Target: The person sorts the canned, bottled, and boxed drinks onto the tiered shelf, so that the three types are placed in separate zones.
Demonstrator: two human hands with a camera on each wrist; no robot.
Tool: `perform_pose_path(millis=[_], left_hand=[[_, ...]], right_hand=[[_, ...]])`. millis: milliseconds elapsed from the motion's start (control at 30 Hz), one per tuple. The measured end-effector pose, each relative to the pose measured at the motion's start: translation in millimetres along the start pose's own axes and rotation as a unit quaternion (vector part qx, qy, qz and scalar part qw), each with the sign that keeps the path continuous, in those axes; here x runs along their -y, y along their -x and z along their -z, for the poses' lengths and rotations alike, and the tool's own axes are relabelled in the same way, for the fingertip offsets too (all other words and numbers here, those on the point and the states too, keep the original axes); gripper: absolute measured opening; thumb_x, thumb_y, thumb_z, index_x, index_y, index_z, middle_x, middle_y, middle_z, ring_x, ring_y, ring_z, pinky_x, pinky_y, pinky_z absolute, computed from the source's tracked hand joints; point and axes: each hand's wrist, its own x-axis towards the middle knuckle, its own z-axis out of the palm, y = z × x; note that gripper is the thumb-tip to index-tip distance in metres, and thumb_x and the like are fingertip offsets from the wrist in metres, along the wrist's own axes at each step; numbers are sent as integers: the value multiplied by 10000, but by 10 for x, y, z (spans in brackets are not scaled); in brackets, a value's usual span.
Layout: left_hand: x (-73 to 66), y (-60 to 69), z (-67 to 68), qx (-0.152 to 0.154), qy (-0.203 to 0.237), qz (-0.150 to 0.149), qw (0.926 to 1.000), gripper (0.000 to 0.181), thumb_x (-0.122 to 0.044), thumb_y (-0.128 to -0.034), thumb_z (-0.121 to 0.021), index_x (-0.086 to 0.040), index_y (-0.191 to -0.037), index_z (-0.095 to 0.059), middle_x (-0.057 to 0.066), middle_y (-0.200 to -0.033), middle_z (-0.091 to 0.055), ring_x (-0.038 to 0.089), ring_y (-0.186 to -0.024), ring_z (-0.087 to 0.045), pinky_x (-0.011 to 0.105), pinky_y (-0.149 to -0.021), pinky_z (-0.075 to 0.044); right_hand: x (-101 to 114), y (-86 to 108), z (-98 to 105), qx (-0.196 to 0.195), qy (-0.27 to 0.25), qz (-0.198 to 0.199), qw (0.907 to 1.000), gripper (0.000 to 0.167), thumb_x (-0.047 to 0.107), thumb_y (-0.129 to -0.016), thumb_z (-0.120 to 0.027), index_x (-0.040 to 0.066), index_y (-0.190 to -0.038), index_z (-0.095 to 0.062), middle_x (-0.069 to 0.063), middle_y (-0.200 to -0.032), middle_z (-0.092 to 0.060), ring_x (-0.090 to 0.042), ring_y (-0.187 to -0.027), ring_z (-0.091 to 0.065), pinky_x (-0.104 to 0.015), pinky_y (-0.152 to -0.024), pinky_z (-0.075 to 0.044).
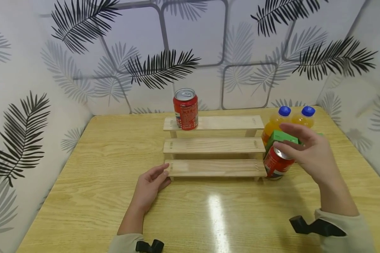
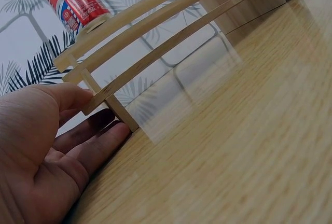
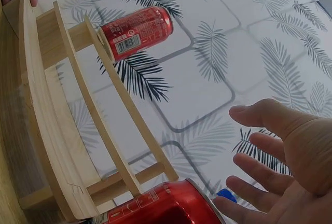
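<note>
A three-step wooden rack [image 1: 215, 145] stands on the table. One red cola can [image 1: 186, 109] is upright on the left end of its top step. My left hand [image 1: 150, 186] touches the rack's lower left end, the thumb on the bottom step and the other fingers by its leg in the left wrist view. Above a second red cola can [image 1: 276, 165], beside the rack's right end, my right hand [image 1: 311, 153] hovers with spread, slightly bent fingers. In the right wrist view that hand [image 3: 290, 167] holds nothing and is apart from the near can [image 3: 171, 206].
Behind the second can is a green box [image 1: 277, 138], partly hidden by the right hand. Two bottles of orange drink with blue caps [image 1: 284, 111] stand at the back right. A leaf-patterned wall covering [image 1: 196, 42] rises behind the wooden table [image 1: 114, 151].
</note>
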Motion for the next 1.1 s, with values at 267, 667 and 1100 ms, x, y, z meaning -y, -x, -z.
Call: perform_pose_path(millis=[267, 667, 1100], left_hand=[[-6, 14, -8, 21, -10, -13, 10000, 346, -100, -1010, -593, -56, -1354, -612, 169, -1377, -580, 135, -1097, -665, 278, -937, -596], [-15, 6, 24, 0, 25, 81, 10000, 345, -87, -1013, -586, -62, -1356, -609, 153, -1371, -581, 111, -1072, -674, 279, -942, -595], [-8, 13, 0, -15, 13, 43, 10000, 339, -88, -1012, -586, -53, -1349, -611, 155, -1371, -582, 105, -1053, -678, 271, -934, -596]], right_hand=[[-30, 35, 76, -84, 351, -19, 9993, 520, 131, -883, -776, 84, -1366, -591, 163, -1260, -619, 88, -950, -659, -99, -763, -582], [-147, 141, 11, -649, 443, 418, 9960, 459, 7, -843, -785, 16, -1277, -636, 83, -1223, -600, -10, -1119, -593, -45, -890, -511], [-316, 279, -38, -865, 473, 77, 9951, 538, 50, -841, -801, 0, -1334, -590, 95, -1318, -528, -30, -1180, -502, -11, -885, -488]])
